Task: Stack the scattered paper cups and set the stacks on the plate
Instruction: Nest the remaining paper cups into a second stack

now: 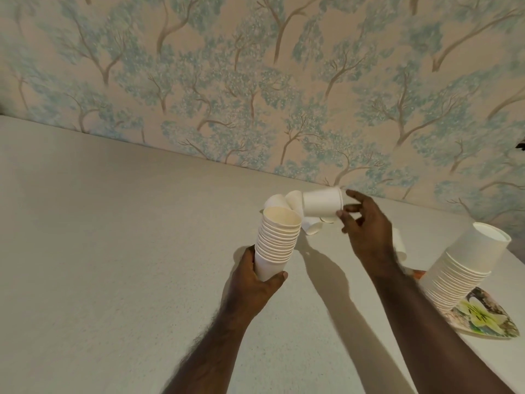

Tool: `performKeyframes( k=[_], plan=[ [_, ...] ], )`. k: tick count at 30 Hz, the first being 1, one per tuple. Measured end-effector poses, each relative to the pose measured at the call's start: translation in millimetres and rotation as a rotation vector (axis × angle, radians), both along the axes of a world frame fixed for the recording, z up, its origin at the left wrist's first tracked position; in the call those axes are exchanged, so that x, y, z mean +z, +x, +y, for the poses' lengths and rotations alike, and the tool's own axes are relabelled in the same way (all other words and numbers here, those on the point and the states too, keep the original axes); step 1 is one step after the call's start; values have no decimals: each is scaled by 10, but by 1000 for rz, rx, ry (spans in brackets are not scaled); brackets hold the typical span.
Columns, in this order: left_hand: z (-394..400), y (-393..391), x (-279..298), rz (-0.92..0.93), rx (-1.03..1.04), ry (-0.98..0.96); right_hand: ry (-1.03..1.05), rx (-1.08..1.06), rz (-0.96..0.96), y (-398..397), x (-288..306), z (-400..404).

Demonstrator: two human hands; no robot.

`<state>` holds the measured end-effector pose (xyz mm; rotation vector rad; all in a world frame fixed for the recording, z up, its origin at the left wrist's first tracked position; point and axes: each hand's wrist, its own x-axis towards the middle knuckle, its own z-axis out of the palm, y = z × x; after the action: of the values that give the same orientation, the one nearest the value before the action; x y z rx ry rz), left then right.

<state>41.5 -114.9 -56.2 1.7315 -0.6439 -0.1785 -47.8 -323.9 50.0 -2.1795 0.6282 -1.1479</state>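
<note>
My left hand (257,282) grips the base of a stack of several nested white paper cups (278,240), mouth up and tilted slightly. My right hand (366,231) pinches a single white paper cup (322,204) by its rim, holding it sideways just above and right of the stack. Behind these, a few loose cups (311,227) lie on the table near the wall. At the right, a taller stack of cups (466,265) stands upside down on a flowered plate (488,317). Another cup (400,243) is partly hidden behind my right wrist.
The pale speckled table (113,237) stretches left and forward. A wall with blue tree wallpaper (255,81) runs along its far edge, close behind the loose cups. The plate sits near the table's right edge.
</note>
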Motion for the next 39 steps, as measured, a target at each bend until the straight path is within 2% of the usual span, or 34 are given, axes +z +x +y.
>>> performKeyframes(
  k=[3, 6, 12, 14, 17, 18, 20, 23, 25, 27, 30, 34, 39],
  plan=[
    [-2, 5, -7, -7, 7, 9, -54, 167, -140, -49, 381, 214],
    [4, -4, -8, -15, 6, 2, -126, 303, -164, -68, 565, 451],
    [16, -27, 42, 14, 37, 3, -190, 446, 95, 7, 452, 669],
    [23, -30, 60, 30, 48, -9, -173, 389, 45, 52, 432, 593],
    [44, -36, 114, 39, 67, -20, -194, 96, -14, 117, 408, 216],
    [49, -35, 134, 40, 71, -26, -223, -32, 51, 120, 375, 21],
    [58, -29, 160, 45, 65, -23, -203, -258, 322, 80, 268, -389],
    [76, -18, 198, 63, 54, -6, 29, -433, 742, -47, 60, -828],
    [84, -6, 215, 66, 61, 2, 103, -456, 924, -102, -91, -984],
    [89, 6, 217, 70, 65, 12, 144, -454, 1002, -122, -202, -1056],
    [104, 10, 208, 79, 64, 26, 158, -441, 1033, -127, -299, -1099],
    [99, 21, 200, 102, 52, 47, 76, -492, 977, -132, -363, -1091],
    [79, 33, 220, 115, 46, 40, -48, -386, 1112, 14, 10, -1051]
  ],
)
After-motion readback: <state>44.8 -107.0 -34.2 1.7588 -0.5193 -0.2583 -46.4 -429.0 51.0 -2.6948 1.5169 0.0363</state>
